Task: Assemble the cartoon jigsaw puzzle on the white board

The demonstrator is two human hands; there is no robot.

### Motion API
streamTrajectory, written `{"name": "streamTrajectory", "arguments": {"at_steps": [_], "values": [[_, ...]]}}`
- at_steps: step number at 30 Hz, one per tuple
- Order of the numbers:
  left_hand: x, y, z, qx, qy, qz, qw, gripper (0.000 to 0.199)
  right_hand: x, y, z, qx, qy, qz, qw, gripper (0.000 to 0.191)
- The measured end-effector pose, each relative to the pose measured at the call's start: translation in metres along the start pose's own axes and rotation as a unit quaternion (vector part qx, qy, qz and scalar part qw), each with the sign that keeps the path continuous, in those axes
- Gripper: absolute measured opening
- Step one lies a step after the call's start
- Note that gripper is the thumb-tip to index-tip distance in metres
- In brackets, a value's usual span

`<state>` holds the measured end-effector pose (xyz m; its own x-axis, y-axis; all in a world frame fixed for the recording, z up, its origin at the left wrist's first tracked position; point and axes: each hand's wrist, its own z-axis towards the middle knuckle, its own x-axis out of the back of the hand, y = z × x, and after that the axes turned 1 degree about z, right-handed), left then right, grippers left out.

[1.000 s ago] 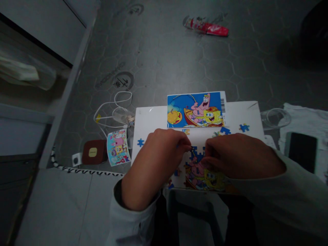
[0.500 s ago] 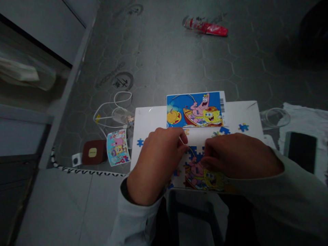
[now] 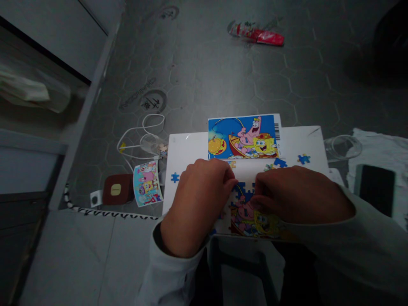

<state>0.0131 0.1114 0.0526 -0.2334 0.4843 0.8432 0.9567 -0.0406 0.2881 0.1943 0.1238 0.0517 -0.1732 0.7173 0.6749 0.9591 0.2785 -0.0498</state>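
A partly joined jigsaw puzzle [image 3: 245, 212] with pink and yellow cartoon figures lies at the near edge of a white board [image 3: 188, 148]. My left hand [image 3: 204, 195] is at its upper left, thumb and fingertips pinched together at the edge of the blue pieces. Over the right part of the puzzle is my right hand [image 3: 287, 193], its fingers curled and closed; what they hold, if anything, is hidden. Behind both hands lies the picture card [image 3: 244, 136] with the same scene. Loose pieces lie around, such as a blue one [image 3: 175, 177] and a blue-yellow one [image 3: 304, 159].
Left of the board are a small cartoon card [image 3: 148, 185], a brown box [image 3: 117, 189] and a white cable [image 3: 127, 129]. At the right, a dark phone [image 3: 376, 189] rests on white cloth [image 3: 369, 146]. A red wrapper [image 3: 269, 37] lies on the floor.
My left hand has shifted very slightly right, its thumb and fingertips closer together. The right hand has hardly moved.
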Motion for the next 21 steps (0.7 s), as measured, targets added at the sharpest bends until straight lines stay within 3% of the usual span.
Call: {"name": "streamTrajectory", "arguments": {"at_steps": [7,10,21], "values": [[0.021,-0.012,-0.014,0.09,0.058,0.033,0.994,0.013,-0.002,0.001,0.0,0.01,0.016,0.001,1.0,0.021],[0.024,-0.018,-0.019,0.128,0.049,0.046,0.989,0.013,-0.004,0.002,0.0,0.011,0.021,-0.002,1.0,0.022],[0.018,-0.011,-0.02,0.059,0.0,0.079,0.995,0.023,-0.002,0.001,0.001,0.001,-0.006,0.004,1.0,0.02]]}}
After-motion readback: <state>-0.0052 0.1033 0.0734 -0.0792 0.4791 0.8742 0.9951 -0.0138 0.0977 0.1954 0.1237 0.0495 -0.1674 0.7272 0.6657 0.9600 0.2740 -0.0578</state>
